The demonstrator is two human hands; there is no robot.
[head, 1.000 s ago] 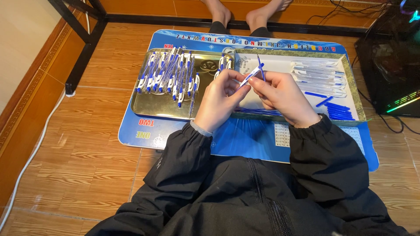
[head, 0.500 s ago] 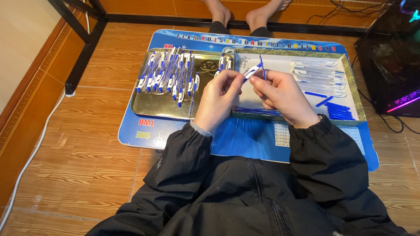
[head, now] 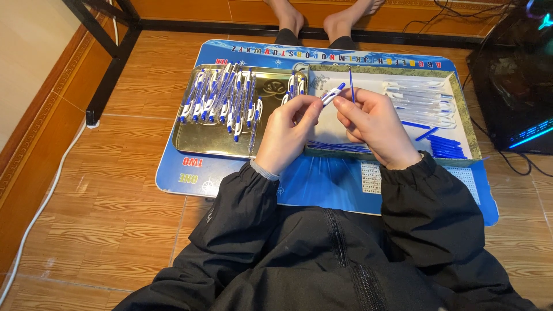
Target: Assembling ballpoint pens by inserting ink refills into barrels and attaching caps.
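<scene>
**Pen parts held over two trays**

Seated on the wooden floor [head: 103,190], black sleeves reaching over a blue mat [head: 322,184]. Left hand [head: 286,133] raised above the seam between the two trays, fingers [head: 311,109] pinched together on a short white-and-blue pen piece [head: 332,94], tilted up to the right. Right hand [head: 377,124] just beside it, fingers clamped on a thin blue refill [head: 351,83], held nearly upright, tip above the knuckles. Both parts close together but whether touching cannot be told.

To the left, a gold metal tray [head: 201,141] carrying a row of assembled blue-and-white pens [head: 222,101]. To the right, a shallow white-lined tray [head: 466,124] holding clear barrels [head: 417,95], loose blue caps [head: 446,147] and a bundle of refills [head: 337,147] along its near edge. Beyond the mat, a pair of bare feet [head: 322,17]. Far right, a dark computer case [head: 512,86].
</scene>
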